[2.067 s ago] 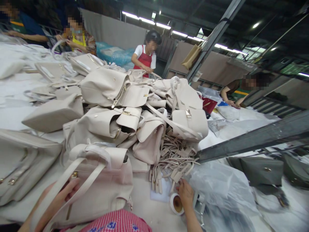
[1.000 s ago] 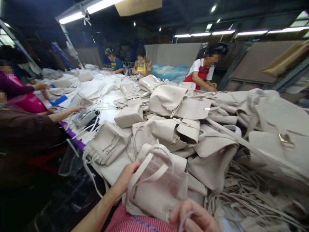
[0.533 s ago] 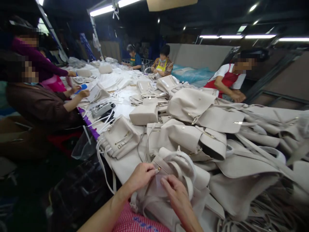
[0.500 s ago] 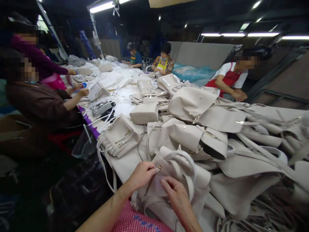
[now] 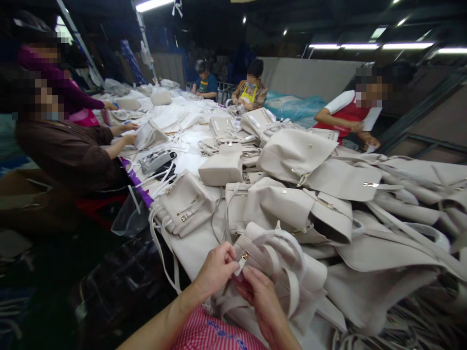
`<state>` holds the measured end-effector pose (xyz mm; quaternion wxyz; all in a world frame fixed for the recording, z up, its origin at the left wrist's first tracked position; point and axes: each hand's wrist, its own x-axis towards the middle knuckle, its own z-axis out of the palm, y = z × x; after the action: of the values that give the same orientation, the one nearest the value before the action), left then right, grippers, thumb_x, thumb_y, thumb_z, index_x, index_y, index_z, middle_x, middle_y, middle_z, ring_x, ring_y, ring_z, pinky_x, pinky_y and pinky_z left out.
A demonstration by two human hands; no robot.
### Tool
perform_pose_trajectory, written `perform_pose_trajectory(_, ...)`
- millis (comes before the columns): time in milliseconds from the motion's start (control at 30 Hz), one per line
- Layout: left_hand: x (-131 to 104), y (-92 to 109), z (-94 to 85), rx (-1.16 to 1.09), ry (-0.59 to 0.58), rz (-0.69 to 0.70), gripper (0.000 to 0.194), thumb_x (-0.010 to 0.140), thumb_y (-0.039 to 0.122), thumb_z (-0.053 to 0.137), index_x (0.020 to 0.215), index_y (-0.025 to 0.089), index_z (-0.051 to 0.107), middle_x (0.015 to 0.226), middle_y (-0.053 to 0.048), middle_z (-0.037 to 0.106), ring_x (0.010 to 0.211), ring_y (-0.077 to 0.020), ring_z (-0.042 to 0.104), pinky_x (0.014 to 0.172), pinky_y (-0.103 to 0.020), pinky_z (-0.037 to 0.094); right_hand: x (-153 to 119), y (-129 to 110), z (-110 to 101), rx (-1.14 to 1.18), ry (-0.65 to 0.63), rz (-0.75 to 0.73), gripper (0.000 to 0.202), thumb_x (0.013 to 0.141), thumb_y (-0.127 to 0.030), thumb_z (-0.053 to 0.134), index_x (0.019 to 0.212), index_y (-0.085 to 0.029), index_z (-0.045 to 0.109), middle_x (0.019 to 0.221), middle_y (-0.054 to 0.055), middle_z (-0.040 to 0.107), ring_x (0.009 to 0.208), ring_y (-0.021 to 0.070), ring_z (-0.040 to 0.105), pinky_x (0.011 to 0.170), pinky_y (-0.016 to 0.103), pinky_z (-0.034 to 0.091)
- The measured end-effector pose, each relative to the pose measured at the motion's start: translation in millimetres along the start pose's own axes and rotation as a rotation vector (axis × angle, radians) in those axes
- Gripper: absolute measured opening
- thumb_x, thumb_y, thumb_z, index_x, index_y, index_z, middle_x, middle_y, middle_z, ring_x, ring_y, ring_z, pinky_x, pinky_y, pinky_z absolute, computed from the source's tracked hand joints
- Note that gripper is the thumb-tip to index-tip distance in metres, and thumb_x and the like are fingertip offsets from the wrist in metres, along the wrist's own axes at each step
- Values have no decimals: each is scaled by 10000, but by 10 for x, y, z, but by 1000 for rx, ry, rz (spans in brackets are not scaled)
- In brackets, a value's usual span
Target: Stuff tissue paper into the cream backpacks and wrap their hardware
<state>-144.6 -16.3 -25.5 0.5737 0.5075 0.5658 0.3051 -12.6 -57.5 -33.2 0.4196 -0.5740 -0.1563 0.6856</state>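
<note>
A beige backpack (image 5: 310, 267) with a rolled white handle lies before me, partly over the checked apron (image 5: 219, 333). My left hand (image 5: 219, 267) pinches the pale leather zipper pull (image 5: 241, 265) that hangs from a gold slider on its pocket. Close against the pull's lower end is my right hand (image 5: 263, 296), thumb and fingers closed. A thin translucent piece seems to lie between its fingertips, mostly hidden. Another beige bag (image 5: 188, 206) with gold zippers rests to the left of the backpack.
Beige bags (image 5: 292, 150) are heaped across the table (image 5: 182, 255) ahead and to the right. Loose straps (image 5: 368, 335) lie at lower right. A purple edge (image 5: 140, 187) runs along the left side. Several people work around the table, one in a red apron (image 5: 345, 119).
My hands have come together at the zipper pull, which now stands out between them. The translucent piece under my right thumb is less visible. At left, a co-worker's blue item is out of sight.
</note>
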Motion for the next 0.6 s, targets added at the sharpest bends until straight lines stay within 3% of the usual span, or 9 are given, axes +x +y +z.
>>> perform_pose_trajectory(200, -24, -22, 36, 66, 41, -9, 157, 659, 128, 571, 786, 196, 509, 525, 90, 510, 481, -101, 488, 492, -203, 345, 17, 75, -17, 193, 10, 12, 403, 468, -440, 888, 762, -193, 764, 762, 19, 737, 698, 152, 637, 604, 221, 511)
perform_pose_trajectory(467, -48, -64, 47, 259, 37, 22, 132, 724, 284, 569, 734, 167, 629, 627, 22, 576, 632, -148, 525, 583, -240, 374, 88, 90, -44, 95, 46, -29, 461, 436, -508, 887, 735, -188, 744, 618, -33, 642, 568, 87, 529, 498, 167, 439)
perform_pose_trajectory(600, -6, -117, 58, 96, 15, -27, 135, 686, 291, 591, 679, 158, 610, 614, 27, 566, 617, -132, 504, 579, -230, 372, 115, 101, -62, 14, 48, -60, 491, 456, -555, 859, 741, -175, 737, 581, -35, 599, 551, 91, 485, 491, 178, 412)
